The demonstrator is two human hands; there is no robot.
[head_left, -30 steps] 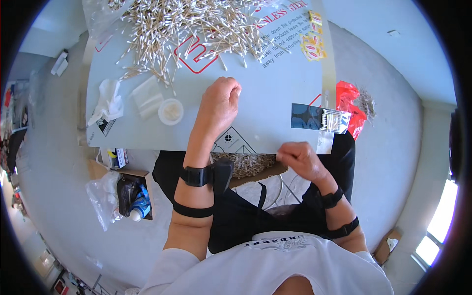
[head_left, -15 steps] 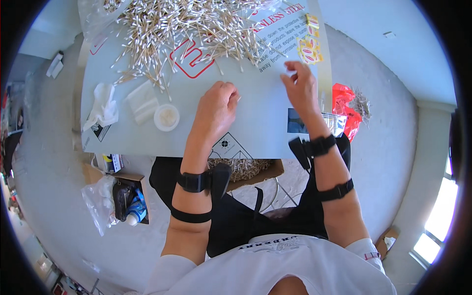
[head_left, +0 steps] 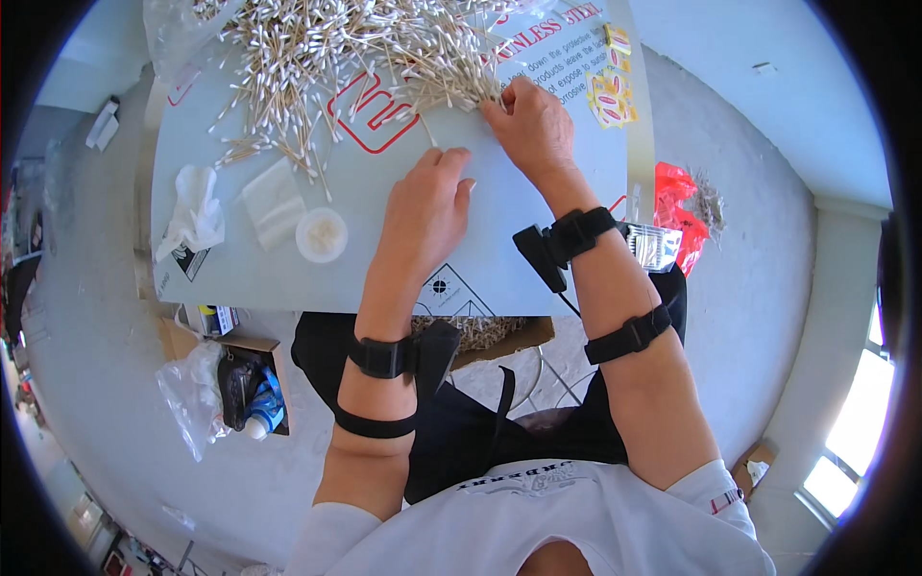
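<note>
A large heap of cotton swabs (head_left: 317, 58) with white tips and pale sticks spreads over the far part of the table. At the heap's right edge, my right hand (head_left: 533, 130) has its thumb and forefinger closed on the ends of some swabs; the fingertips partly hide how many. My left hand (head_left: 423, 211) rests over the table nearer to me, fingers loosely bent and thumb apart, with nothing seen in it. One stray swab lies just beyond its fingertips. To its left stands a small round white tub (head_left: 321, 236) with pale contents.
Clear plastic bags (head_left: 274, 204) and a crumpled white tissue (head_left: 195, 211) lie on the left. Small yellow packets (head_left: 611, 96) are at the right edge, above a red bag (head_left: 676, 206) beyond the table. A cardboard box of swabs (head_left: 499, 336) sits below the front edge.
My right hand has moved left and away from me, from the bare tabletop to the swabs, and its fingers have closed. The left hand has shifted slightly and its thumb has parted from the fingers.
</note>
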